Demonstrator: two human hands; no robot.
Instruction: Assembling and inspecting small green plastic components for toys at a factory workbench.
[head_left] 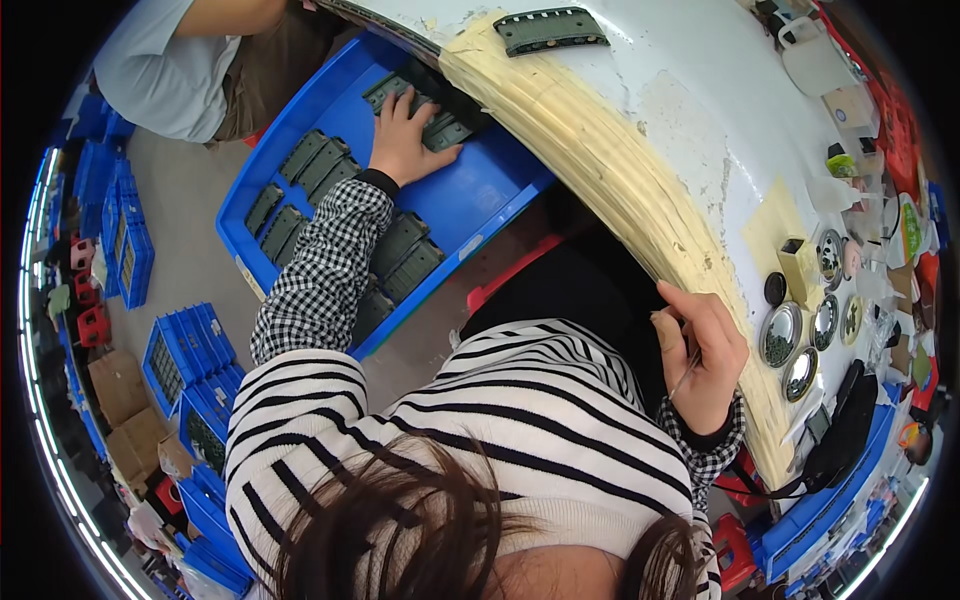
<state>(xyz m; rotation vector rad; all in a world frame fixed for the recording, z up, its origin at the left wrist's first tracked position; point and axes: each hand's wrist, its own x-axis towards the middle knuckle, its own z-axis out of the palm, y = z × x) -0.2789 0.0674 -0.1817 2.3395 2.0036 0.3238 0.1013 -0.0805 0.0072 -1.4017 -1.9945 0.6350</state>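
My left hand (405, 145) reaches into a blue plastic tray (480, 205), its fingers spread over dark green slotted plastic parts (445, 132) at the tray's far end. The fingertips touch these parts; none is lifted. More of the same kind, such as these dark green parts (318, 163), lie in rows around my left forearm. By the table's padded edge my right hand (710, 355) is closed with curled fingers around a thin metal tool (685, 376). Most of that tool is hidden in the palm. One similar dark green strip-like part (550, 32) lies on the tabletop.
The white table (690, 90) has a yellowish taped edge (590, 140). Small round metal dishes (780, 335) and a white jug (810, 58) stand on its right side. Another person (190, 70) sits beyond the tray. Stacked blue trays (190, 350) stand on the floor at left.
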